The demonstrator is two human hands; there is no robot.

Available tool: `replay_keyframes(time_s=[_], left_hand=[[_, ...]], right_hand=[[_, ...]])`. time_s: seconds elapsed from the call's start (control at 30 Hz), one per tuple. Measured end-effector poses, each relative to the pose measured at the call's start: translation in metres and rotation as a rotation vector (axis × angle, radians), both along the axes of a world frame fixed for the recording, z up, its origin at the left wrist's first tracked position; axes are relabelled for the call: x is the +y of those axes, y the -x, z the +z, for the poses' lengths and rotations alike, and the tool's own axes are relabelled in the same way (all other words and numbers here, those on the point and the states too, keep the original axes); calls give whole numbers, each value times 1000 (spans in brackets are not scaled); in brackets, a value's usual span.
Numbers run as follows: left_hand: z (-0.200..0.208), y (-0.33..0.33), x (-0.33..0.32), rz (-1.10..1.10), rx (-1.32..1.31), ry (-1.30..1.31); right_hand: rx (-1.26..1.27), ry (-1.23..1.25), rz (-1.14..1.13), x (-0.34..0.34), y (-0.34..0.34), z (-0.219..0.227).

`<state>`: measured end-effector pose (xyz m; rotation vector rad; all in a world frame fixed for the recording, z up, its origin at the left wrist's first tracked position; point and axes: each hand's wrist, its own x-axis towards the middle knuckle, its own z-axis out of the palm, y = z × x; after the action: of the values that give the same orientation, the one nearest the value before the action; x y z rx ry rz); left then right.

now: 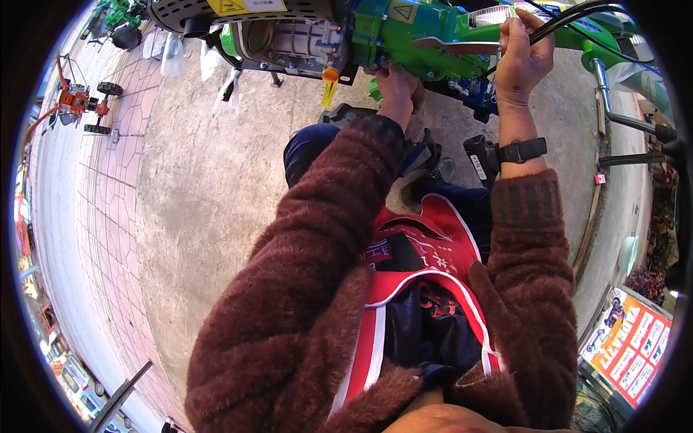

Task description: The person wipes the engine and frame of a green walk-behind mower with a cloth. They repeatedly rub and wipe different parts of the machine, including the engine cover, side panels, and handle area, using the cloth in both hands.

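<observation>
Green machine (393, 37) at top of view, over concrete floor (209, 187), in front of the person. Left hand (395, 86) reaches up to its underside; fingertips hidden there, so can't tell if spread or pinching. Right hand (525, 56) raised at the machine's right part, fingers curled in around black cables (574, 22) that run off to the upper right; brownish lever (462, 47) just left of it. Grey engine (296, 43) joins the green body on the left; orange cap (330, 75) with yellow tag (328, 94) near left hand. Black strap (522, 150) on right wrist. Orange wheeled machine (75, 101) well apart, far left.
</observation>
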<state>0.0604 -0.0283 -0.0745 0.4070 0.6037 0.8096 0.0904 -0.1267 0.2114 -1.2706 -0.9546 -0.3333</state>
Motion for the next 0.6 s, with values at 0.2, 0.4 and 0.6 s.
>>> replay_keyframes(time_s=[0.2,0.4,0.6], left_hand=[[18,12,8,-111,154,43],[23,9,-9,-121,152,29],[13,16,-8,-393,-296,101]], right_hand=[[61,-10,-11,2,1,1],[42,3,-7,2,0,1],[43,6,-9,1,1,2]])
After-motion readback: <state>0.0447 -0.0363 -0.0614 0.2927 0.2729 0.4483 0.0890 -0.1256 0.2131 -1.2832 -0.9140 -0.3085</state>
